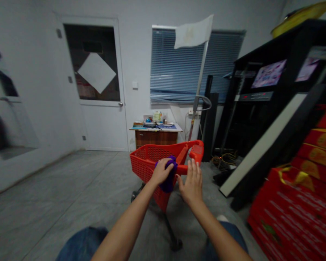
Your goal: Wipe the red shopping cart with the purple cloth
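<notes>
A small red plastic shopping cart [145, 159] stands on the floor right in front of me. My left hand [161, 171] is closed on a purple cloth [169, 178] and presses it against the cart's near rim. My right hand [192, 181] is open, fingers together and pointing up, just right of the cloth and close to the cart's red handle bar [197, 149]. It holds nothing. My knees in blue jeans show at the bottom edge.
Stacked red cartons [301, 195] fill the right side, below a black shelf unit [274, 94]. A long white board [260, 148] leans against it. A small wooden table [155, 136] with clutter stands by the far wall, between a white door [97, 83] and a blinded window.
</notes>
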The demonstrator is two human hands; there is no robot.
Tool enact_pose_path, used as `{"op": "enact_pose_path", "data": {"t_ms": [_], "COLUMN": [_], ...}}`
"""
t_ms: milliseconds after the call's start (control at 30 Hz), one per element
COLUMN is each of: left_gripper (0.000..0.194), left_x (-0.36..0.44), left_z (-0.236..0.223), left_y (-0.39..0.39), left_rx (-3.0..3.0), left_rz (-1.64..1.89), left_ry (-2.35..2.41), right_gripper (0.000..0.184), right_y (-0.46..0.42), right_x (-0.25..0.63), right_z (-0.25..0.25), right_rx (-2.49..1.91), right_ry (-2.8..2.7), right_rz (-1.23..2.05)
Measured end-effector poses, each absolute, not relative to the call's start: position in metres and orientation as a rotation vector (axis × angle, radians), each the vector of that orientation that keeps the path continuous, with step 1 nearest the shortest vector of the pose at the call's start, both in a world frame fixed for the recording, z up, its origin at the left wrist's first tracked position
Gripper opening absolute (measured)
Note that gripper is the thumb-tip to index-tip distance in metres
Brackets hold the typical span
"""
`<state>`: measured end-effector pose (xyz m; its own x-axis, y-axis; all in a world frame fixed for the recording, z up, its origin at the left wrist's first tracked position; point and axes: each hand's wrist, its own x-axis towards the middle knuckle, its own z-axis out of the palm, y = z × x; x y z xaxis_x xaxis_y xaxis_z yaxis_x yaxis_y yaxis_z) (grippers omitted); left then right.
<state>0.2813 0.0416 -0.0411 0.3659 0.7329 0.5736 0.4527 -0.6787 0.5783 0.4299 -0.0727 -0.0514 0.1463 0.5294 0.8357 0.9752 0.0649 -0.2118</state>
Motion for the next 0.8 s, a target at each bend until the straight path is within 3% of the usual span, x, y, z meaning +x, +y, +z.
{"op": "enact_pose_path", "data": {"t_ms": [167,367,567,800], "left_gripper": [0.032,0.031,0.033,0.028], "left_x": [0.281,0.253,0.274,0.252], "left_z": [-0.044,-0.056,-0.035,-0.03], "left_y": [0.039,0.065,0.026,0.045], "left_rx": [2.263,2.153,2.314,2.153], "left_rz": [1.284,1.283,1.341,1.381], "left_ry": [1.014,1.265,1.084,1.133], "right_gripper": [0.077,0.082,0.083,0.071], "right_y": [-0.075,-0.068,-0.066,-0.06], "right_x": [0.434,0.43,0.405,0.424], "right_z": [-0.052,-0.061,-0.063,-0.055], "right_rx": [-1.547,-1.492,-1.479,-1.506], "right_ry": [-1.529,-1.426,-1.481,-1.6], "right_rz": [-0.602,-0.559,-0.55,-0.568]}}
